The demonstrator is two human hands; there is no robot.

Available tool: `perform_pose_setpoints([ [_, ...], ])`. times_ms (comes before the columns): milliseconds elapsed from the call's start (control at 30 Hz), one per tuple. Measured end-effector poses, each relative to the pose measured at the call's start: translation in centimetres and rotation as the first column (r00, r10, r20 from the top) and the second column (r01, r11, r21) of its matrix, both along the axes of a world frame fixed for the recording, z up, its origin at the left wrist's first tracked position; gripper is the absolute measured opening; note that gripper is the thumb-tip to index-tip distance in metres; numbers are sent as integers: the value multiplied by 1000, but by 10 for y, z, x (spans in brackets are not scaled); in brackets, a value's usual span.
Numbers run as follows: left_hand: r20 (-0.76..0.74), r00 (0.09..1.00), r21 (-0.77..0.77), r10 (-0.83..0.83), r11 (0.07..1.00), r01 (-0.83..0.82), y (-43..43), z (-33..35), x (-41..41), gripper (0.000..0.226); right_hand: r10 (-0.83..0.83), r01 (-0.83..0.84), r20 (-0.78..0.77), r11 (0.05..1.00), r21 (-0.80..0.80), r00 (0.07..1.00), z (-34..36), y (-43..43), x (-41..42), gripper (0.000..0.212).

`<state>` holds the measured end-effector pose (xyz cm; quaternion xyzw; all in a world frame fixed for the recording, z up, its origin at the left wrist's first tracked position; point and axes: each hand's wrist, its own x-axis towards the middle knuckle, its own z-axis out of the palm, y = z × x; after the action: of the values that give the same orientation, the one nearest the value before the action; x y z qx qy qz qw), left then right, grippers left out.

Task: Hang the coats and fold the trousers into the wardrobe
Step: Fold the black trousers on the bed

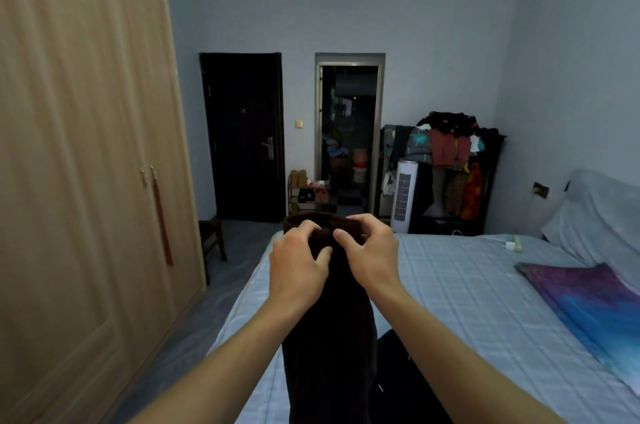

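Dark brown trousers [330, 347] hang in front of me over the edge of the bed, held up at their top end. My left hand [298, 267] and my right hand [372, 260] pinch that top edge side by side, fingers curled into the cloth. Another dark garment [412, 382] lies on the bed just right of the trousers. The tall light-wood wardrobe [86, 181] fills the left side, its doors closed.
The bed [467, 302] with a pale blue quilted cover takes up the right. A purple and blue cloth [595, 305] lies on it. A wooden stool [212, 236] stands by the wardrobe. Behind are a dark door [244, 136], a white tower fan [405, 196] and a loaded clothes rack [450, 160].
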<state>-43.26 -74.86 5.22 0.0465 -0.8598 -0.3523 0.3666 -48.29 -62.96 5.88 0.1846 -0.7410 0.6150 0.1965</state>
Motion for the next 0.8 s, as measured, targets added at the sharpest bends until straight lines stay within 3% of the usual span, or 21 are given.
perform_pose_setpoints([
  [100,39,998,90,-46,995,42,-1,0,0,25,85,-85,-15,996,37,996,-3,-1,5,18],
  [200,188,960,229,-207,960,162,-1,0,3,51,166,-167,23,983,76,986,-11,1,7,38],
  [300,252,905,306,-344,915,262,4,-3,11,73,135,-140,40,978,157,990,-21,3,3,54],
  [400,312,861,283,-403,904,321,6,-6,17,87,97,-103,39,971,215,994,-26,10,-2,45],
  [433,308,866,219,-394,915,339,4,-8,19,85,89,-94,34,969,230,995,-28,13,-4,42],
  [500,225,936,-58,-272,955,291,-5,-11,21,69,92,-92,14,965,247,996,-33,19,-7,41],
  [600,82,994,-466,-72,879,102,-31,-10,20,55,118,-114,-3,963,245,993,-39,26,-7,36],
  [733,271,961,-647,-55,729,224,-57,-15,15,67,154,-150,-6,971,187,988,-38,35,-9,36],
  [800,272,960,-671,-62,704,235,-62,-16,13,69,174,-169,-8,968,183,985,-36,40,-10,37],
])
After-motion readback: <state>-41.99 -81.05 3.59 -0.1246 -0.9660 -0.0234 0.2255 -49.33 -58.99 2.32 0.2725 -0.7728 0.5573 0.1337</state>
